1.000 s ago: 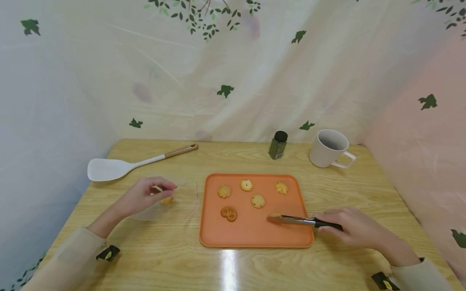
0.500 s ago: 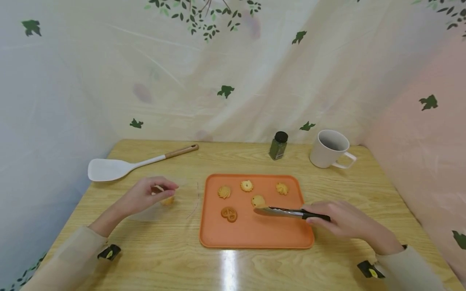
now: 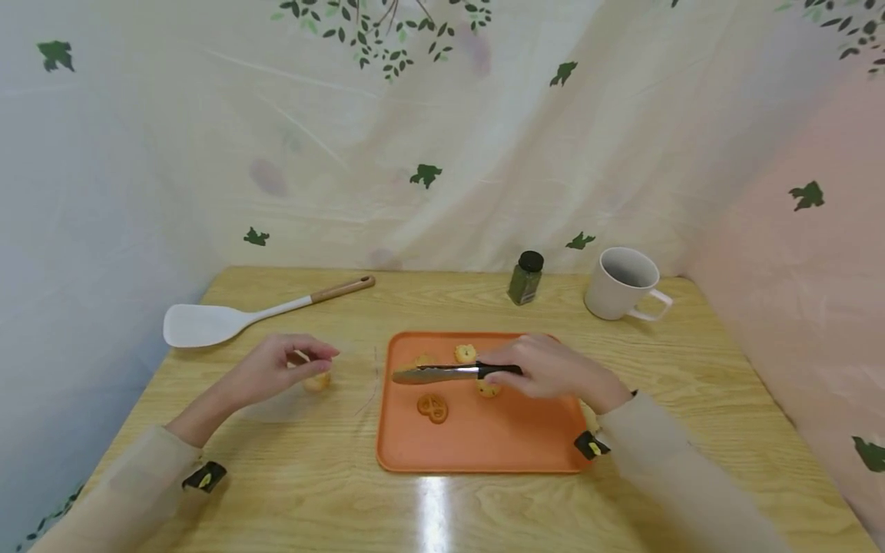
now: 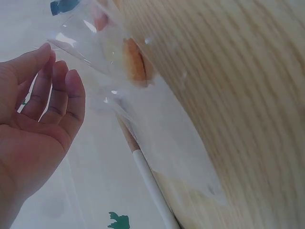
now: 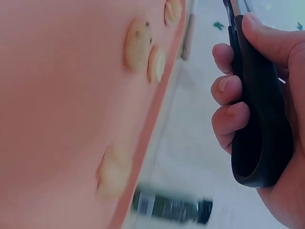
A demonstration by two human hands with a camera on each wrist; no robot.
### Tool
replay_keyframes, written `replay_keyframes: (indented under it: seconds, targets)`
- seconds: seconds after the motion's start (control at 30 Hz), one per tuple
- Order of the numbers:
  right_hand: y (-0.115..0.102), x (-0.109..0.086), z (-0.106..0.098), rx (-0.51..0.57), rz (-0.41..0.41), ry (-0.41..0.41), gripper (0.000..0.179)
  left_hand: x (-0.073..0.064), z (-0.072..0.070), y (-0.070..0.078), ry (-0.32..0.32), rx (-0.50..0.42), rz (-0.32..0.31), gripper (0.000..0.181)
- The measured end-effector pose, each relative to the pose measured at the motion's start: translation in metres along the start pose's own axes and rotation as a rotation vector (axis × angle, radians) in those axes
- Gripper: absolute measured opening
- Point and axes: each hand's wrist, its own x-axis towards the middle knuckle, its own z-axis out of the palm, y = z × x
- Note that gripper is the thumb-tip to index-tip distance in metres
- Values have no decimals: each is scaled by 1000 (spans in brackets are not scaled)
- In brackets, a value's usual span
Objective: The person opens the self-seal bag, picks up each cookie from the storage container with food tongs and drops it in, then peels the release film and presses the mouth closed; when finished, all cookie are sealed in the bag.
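Note:
My right hand (image 3: 546, 365) grips metal tongs (image 3: 442, 374) by their black handle (image 5: 262, 119). The tongs reach left over the orange tray (image 3: 484, 457), their tips overlapping a swirl cookie (image 3: 425, 359); whether they hold a cookie, I cannot tell. A pretzel-shaped cookie (image 3: 432, 408), a ridged round cookie (image 3: 465, 353) and a speckled cookie (image 3: 488, 389) lie on the tray. Another cookie (image 5: 113, 171) shows in the right wrist view, hidden by my right hand in the head view. Left of the tray, my left hand (image 3: 276, 372) pinches the edge of a clear plastic bag (image 4: 162, 129) with cookies (image 4: 136, 62) inside.
A white spatula (image 3: 207, 326) with a wooden handle lies at the back left of the wooden table (image 3: 332, 491). Behind the tray stands a black-capped jar of green herbs (image 3: 525, 280). A white mug (image 3: 615, 288) is at the back right, before a hanging cloth (image 3: 332, 177).
My right hand has swept the tongs leftward across the tray, from its right side to the swirl cookie at the left. The left hand stays in place at the bag.

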Motion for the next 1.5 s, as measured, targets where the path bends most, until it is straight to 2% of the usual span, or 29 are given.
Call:
replay_keyframes:
  seconds: [0.23, 0.47, 0.57, 0.67, 0.8, 1.03, 1.17, 1.5]
  targets:
    - [-4, 53, 10, 13, -14, -72, 22, 3, -2, 2, -12, 6, -10, 20]
    - [-8, 94, 27, -58, -31, -153, 23, 6, -2, 3, -4, 0, 18, 19]
    - [-12, 109, 35, -63, -49, -179, 23, 5, -2, 3, 4, -3, 32, 19]
    - [-18, 121, 41, -54, -43, -220, 26, 4, -1, 4, -1, -5, 20, 19]
    - [-27, 133, 46, -34, -19, -250, 38, 4, 0, 5, -15, -5, -10, 19]
    - [-35, 148, 52, -41, -54, -228, 26, 4, 0, 5, -14, 3, -10, 19]
    - [-36, 149, 52, -59, -60, -214, 21, 4, 0, 4, -14, -4, 2, 19]
    - [-36, 146, 48, -72, -38, -183, 23, 2, -2, 4, -5, -8, 20, 19]
